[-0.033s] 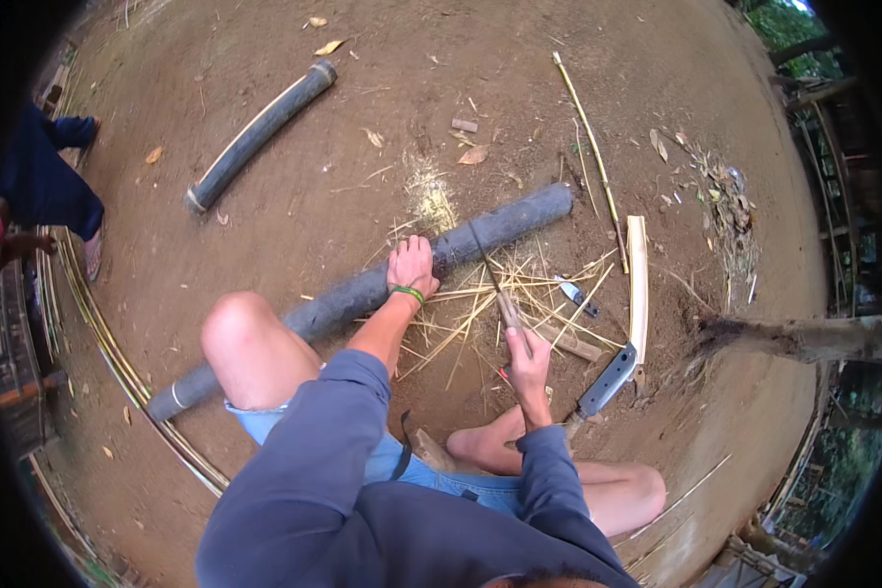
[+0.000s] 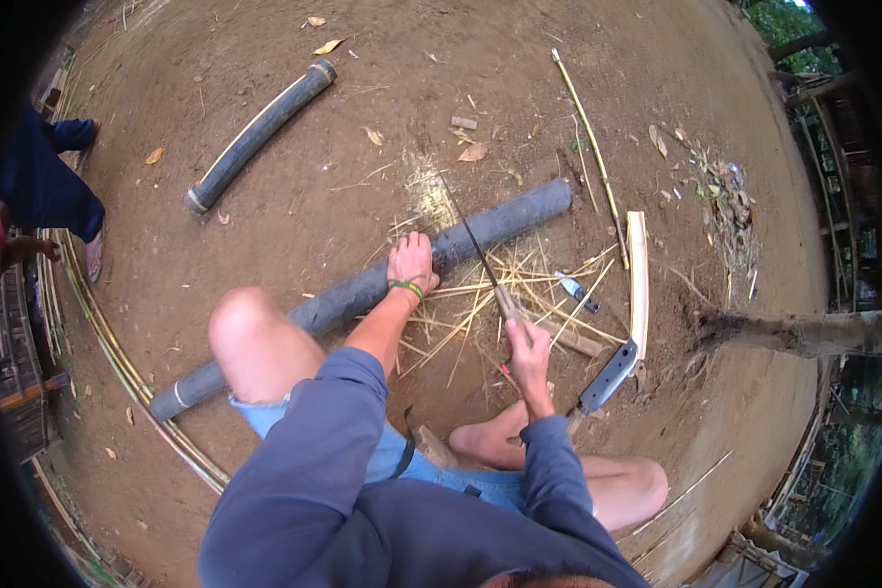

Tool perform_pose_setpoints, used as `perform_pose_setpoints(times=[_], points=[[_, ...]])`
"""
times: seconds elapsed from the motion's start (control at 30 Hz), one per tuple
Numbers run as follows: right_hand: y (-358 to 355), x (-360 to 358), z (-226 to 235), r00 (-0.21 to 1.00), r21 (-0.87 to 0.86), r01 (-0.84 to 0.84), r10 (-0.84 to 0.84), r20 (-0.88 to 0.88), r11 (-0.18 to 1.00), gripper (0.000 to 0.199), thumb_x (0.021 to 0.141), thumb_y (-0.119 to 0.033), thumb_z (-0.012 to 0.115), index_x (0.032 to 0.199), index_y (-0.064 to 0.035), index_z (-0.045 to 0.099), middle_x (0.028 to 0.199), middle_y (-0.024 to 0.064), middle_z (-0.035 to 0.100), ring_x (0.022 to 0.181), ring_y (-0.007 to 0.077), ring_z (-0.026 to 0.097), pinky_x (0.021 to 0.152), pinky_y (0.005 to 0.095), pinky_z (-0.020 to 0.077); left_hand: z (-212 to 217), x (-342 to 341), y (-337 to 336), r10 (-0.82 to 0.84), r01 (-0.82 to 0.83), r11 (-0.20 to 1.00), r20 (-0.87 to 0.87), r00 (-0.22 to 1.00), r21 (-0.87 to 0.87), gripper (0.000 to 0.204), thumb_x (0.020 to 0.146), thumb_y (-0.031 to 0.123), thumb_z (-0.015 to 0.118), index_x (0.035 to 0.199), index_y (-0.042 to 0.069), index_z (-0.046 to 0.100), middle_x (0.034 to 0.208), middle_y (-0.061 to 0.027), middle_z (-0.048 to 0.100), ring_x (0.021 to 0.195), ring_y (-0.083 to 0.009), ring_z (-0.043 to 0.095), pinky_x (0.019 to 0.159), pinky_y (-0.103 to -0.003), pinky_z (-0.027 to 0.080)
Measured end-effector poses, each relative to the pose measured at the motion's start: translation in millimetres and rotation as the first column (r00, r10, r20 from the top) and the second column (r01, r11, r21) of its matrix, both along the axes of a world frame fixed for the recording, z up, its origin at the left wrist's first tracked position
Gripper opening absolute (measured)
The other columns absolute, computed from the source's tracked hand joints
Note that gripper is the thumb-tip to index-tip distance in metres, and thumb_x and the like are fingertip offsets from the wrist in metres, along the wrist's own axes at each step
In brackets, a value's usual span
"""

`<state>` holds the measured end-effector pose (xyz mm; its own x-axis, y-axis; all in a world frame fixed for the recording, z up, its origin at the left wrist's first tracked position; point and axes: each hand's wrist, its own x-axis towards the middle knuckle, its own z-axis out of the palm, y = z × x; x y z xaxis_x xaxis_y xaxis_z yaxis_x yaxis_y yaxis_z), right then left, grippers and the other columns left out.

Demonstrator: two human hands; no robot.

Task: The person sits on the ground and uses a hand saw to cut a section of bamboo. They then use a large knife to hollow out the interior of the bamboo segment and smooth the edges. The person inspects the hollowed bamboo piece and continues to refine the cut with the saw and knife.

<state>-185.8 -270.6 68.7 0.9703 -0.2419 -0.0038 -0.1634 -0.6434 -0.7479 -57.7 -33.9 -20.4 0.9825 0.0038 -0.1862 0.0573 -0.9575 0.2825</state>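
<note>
A long dark bamboo pole [image 2: 343, 301] lies slantwise on the ground in front of me, its near left part beside my bent left knee. My left hand [image 2: 411, 263] is wrapped over the top of the pole near its middle. In my right hand [image 2: 528, 361] is the handle of a saw [image 2: 475, 247]. The thin dark blade crosses the pole to the right of my left hand, and its tip sticks out past the far side. Pale sawdust [image 2: 429, 196] is spread beyond the pole. Thin split strips [image 2: 490, 294] lie scattered on the near side.
A large-bladed knife [image 2: 610, 376] and a smaller knife [image 2: 578, 293] lie right of my right hand, near a split bamboo piece [image 2: 638, 284]. A shorter dark bamboo length [image 2: 263, 135] lies far left. Another person's leg [image 2: 49, 186] shows at the left edge.
The saw blade has gone forward: its tip, earlier over the pole, now reaches past the far side. My left hand stays on the pole.
</note>
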Motion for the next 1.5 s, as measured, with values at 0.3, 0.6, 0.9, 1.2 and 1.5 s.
perform_pose_setpoints(times=[0.3, 0.6, 0.9, 1.2, 1.5], points=[[-4.3, 40.6, -14.7, 0.953, 0.301, -0.152, 0.22, -0.207, 0.941, 0.045, 0.1, -0.035, 0.065, 0.079, 0.0041, 0.064, 0.057, 0.0058, 0.047, 0.057, 0.0149, 0.043, 0.055, 0.0385, 0.0331, 12.6, 5.6, -5.6, 0.022, -0.023, 0.998, -0.021, 1.0, -0.051, 0.077, 0.062, 0.041, 0.095, 0.12, 0.006, 0.059, 0.121, -0.013, 0.061, 0.118, -0.0335, 0.063, 0.097, -0.047, 0.054], [10.9, 43.9, -13.5, 0.948, 0.3, -0.173, 0.242, -0.209, 0.938, 0.047, 0.101, -0.034, 0.065, 0.074, 0.0032, 0.063, 0.054, 0.0058, 0.046, 0.054, 0.013, 0.043, 0.052, 0.0382, 0.0327, 7.7, 14.4, 11.3, 0.042, -0.055, 0.992, -0.116, 0.992, -0.115, 0.077, 0.062, 0.046, 0.093, 0.12, 0.004, 0.063, 0.119, -0.0159, 0.067, 0.115, -0.0354, 0.067, 0.098, -0.048, 0.054], [58.3, 98.6, -25.1, 0.963, 0.266, -0.187, 0.23, -0.143, 0.946, 0.045, 0.1, -0.032, 0.066, 0.079, 0.0078, 0.063, 0.056, 0.02, 0.048, 0.053, 0.0198, 0.041, 0.054, 0.0424, 0.0359, 17.1, 34.7, 15.3, 0.019, -0.048, 0.987, -0.187, 0.982, -0.154, 0.075, 0.061, 0.05, 0.091, 0.115, 0.003, 0.069, 0.116, -0.0186, 0.072, 0.112, -0.036, 0.07, 0.097, -0.047, 0.057], [25.8, 47.6, -8.3, 0.951, 0.301, -0.168, 0.235, -0.2, 0.939, 0.04, 0.1, -0.028, 0.065, 0.079, 0.0059, 0.065, 0.056, 0.0089, 0.048, 0.053, 0.015, 0.043, 0.052, 0.0404, 0.0336, 5.5, 44.3, 31.0, 0.087, -0.11, 0.977, -0.128, 0.988, -0.181, 0.071, 0.058, 0.046, 0.091, 0.112, 0.004, 0.069, 0.113, -0.02, 0.073, 0.109, -0.0374, 0.07, 0.096, -0.048, 0.056], [52.6, 61.7, 15.5, 0.932, 0.28, -0.116, 0.202, -0.301, 0.953, 0.045, 0.102, -0.033, 0.064, 0.079, 0.0054, 0.066, 0.056, 0.0049, 0.046, 0.056, 0.0123, 0.043, 0.053, 0.0388, 0.0322, 0.1, 28.1, 24.1, 0.094, -0.09, 0.995, 0.081, 0.992, -0.047, 0.072, 0.058, 0.034, 0.095, 0.117, 0.007, 0.062, 0.114, -0.0146, 0.066, 0.108, -0.0351, 0.066, 0.097, -0.046, 0.053]])
